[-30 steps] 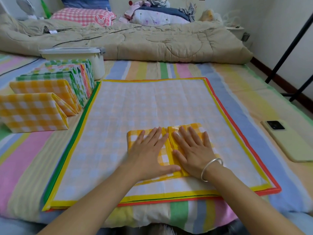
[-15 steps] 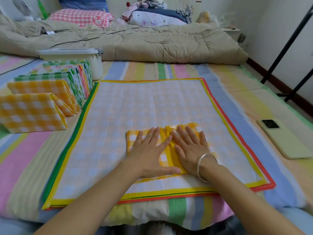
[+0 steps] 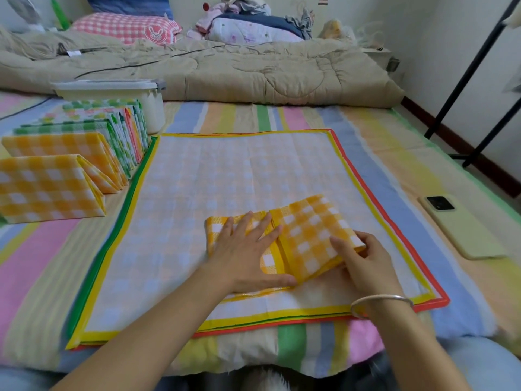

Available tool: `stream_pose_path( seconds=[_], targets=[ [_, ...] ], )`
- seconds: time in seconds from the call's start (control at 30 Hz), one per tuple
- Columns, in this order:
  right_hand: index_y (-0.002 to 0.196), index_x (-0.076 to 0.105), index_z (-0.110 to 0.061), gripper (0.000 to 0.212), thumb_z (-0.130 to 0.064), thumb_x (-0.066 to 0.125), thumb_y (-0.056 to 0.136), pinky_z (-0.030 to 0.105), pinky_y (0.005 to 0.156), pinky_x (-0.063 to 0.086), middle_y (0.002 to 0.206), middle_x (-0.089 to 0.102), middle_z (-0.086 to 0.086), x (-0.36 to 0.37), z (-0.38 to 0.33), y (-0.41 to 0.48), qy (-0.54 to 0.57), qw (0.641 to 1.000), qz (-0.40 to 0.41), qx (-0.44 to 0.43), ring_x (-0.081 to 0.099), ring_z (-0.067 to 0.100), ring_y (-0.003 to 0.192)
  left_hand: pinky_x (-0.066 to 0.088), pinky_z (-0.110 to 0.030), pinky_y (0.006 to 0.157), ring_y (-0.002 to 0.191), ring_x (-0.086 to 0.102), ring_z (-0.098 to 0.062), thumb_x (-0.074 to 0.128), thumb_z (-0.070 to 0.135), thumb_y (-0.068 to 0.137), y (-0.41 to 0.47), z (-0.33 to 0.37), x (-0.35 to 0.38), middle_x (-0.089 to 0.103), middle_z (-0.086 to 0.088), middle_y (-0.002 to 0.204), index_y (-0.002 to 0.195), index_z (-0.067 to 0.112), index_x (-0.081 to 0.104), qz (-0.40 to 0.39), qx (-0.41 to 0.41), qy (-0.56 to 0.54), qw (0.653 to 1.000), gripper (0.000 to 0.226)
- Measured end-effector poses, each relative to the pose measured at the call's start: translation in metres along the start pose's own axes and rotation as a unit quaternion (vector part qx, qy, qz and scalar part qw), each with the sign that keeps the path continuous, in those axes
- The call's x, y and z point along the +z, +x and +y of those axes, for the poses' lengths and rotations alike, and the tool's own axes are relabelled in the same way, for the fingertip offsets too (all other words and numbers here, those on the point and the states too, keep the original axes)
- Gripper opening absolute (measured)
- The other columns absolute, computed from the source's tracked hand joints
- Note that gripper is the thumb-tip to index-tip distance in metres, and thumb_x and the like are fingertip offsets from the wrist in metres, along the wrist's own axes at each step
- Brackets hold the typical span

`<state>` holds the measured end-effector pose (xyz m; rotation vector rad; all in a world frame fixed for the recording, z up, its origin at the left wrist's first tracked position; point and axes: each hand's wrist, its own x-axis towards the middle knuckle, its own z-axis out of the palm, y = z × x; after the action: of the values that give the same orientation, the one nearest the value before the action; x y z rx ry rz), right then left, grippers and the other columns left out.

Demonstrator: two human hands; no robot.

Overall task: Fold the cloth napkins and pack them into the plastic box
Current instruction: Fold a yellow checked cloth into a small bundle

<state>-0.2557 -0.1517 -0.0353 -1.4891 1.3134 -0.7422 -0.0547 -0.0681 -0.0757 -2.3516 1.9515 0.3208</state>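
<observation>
Our left hand (image 3: 248, 251) presses flat on the yellow checked napkin (image 3: 307, 238), our right hand (image 3: 363, 261) just beside it pinches the napkin's raised flap, and the plastic box (image 3: 154, 107) sits well beyond them.

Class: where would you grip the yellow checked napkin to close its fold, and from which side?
Pinch the napkin by its raised right flap's outer edge, coming from the right, where the right hand holds it. That half is tilted up, leaving room underneath; the left hand pins the flat half.
</observation>
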Motion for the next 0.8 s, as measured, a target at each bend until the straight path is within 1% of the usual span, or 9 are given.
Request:
stream_pose_path(
  seconds=[0.07, 0.17, 0.23, 0.4, 0.5, 0.57, 0.63, 0.73, 0.8],
  targets=[
    [0.11, 0.064, -0.012, 0.033, -0.02, 0.077, 0.081, 0.023, 0.064, 0.055, 0.09, 0.071, -0.001, 0.018, 0.002, -0.014, 0.054, 0.998, -0.028, -0.009, 0.069, 0.011, 0.077, -0.006, -0.058, 0.12, 0.15, -0.024, -0.023, 0.005, 0.104, 0.05, 0.0, 0.0, 0.002, -0.025, 0.011, 0.163, 0.155, 0.043, -0.013, 0.005, 0.0, -0.005, 1.0, 0.123],
    [0.102, 0.063, -0.012, 0.03, -0.025, 0.077, 0.079, 0.034, 0.073, 0.052, 0.092, 0.072, 0.003, 0.041, 0.011, -0.026, -0.124, 0.989, -0.045, -0.06, 0.069, 0.022, 0.087, -0.008, -0.057, 0.12, 0.15, -0.026, -0.023, -0.003, 0.105, 0.046, 0.0, -0.001, 0.004, -0.026, 0.01, 0.162, 0.155, 0.043, -0.015, 0.01, 0.002, -0.007, 1.0, 0.126],
    [0.098, 0.06, -0.012, 0.025, -0.023, 0.074, 0.081, 0.037, 0.071, 0.051, 0.087, 0.071, 0.006, 0.046, 0.011, -0.028, -0.182, 0.978, -0.026, -0.098, 0.067, 0.027, 0.085, -0.01, -0.057, 0.12, 0.149, -0.028, -0.023, 0.004, 0.104, 0.05, 0.0, -0.002, 0.005, -0.027, 0.009, 0.162, 0.154, 0.042, -0.017, 0.012, 0.005, -0.017, 1.0, 0.124],
    [0.095, 0.058, -0.016, 0.022, -0.014, 0.072, 0.079, 0.045, 0.064, 0.053, 0.07, 0.07, 0.005, 0.044, 0.013, -0.027, -0.158, 0.972, -0.074, -0.156, 0.067, 0.023, 0.067, -0.018, -0.05, 0.119, 0.146, -0.034, -0.015, 0.022, 0.099, 0.057, 0.0, -0.011, 0.008, -0.029, 0.011, 0.161, 0.152, 0.043, -0.022, -0.001, 0.04, -0.079, 0.996, 0.118],
    [0.08, 0.052, -0.02, 0.022, -0.009, 0.071, 0.078, 0.039, 0.055, 0.042, 0.059, 0.06, 0.007, 0.045, 0.012, -0.027, -0.206, 0.951, -0.056, -0.225, 0.06, 0.031, 0.06, -0.019, -0.044, 0.12, 0.149, -0.026, -0.014, 0.022, 0.083, 0.074, 0.008, -0.019, 0.0, -0.022, 0.009, 0.162, 0.155, 0.042, -0.009, -0.026, 0.031, -0.134, 0.99, 0.096],
    [0.07, 0.036, -0.03, 0.045, -0.001, 0.07, 0.072, 0.025, 0.048, 0.023, 0.055, 0.044, -0.007, 0.048, 0.01, -0.031, -0.232, 0.922, -0.051, -0.306, 0.052, 0.023, 0.055, -0.019, -0.039, 0.12, 0.15, -0.021, -0.011, 0.03, 0.065, 0.086, 0.008, -0.023, -0.005, -0.017, 0.011, 0.163, 0.156, 0.038, 0.001, -0.027, 0.027, -0.194, 0.98, 0.081],
    [0.074, 0.034, -0.027, 0.043, 0.0, 0.067, 0.07, 0.019, 0.044, 0.018, 0.061, 0.035, -0.017, 0.049, 0.006, -0.033, -0.246, 0.904, -0.058, -0.345, 0.048, 0.024, 0.064, -0.019, -0.037, 0.12, 0.148, -0.022, -0.005, 0.029, 0.072, 0.073, 0.005, -0.023, -0.003, -0.017, 0.017, 0.159, 0.157, 0.037, 0.001, -0.014, 0.037, -0.198, 0.979, 0.095],
    [0.073, 0.038, -0.022, 0.032, -0.004, 0.064, 0.079, 0.031, 0.051, 0.032, 0.055, 0.043, -0.011, 0.049, 0.007, -0.022, -0.227, 0.929, -0.08, -0.281, 0.044, 0.027, 0.062, -0.018, -0.042, 0.12, 0.148, -0.023, -0.007, 0.025, 0.086, 0.061, 0.002, -0.018, 0.005, -0.017, 0.015, 0.163, 0.158, 0.037, -0.005, 0.012, 0.035, -0.139, 0.99, 0.112],
    [0.079, 0.055, -0.018, 0.012, -0.01, 0.062, 0.084, 0.039, 0.063, 0.042, 0.069, 0.062, 0.003, 0.047, 0.004, -0.016, -0.195, 0.949, -0.097, -0.227, 0.056, 0.036, 0.075, -0.019, -0.042, 0.12, 0.15, -0.021, -0.009, 0.026, 0.088, 0.061, 0.003, -0.016, 0.007, -0.013, 0.012, 0.165, 0.158, 0.037, -0.004, 0.023, 0.03, -0.133, 0.99, 0.115]
  ],
)
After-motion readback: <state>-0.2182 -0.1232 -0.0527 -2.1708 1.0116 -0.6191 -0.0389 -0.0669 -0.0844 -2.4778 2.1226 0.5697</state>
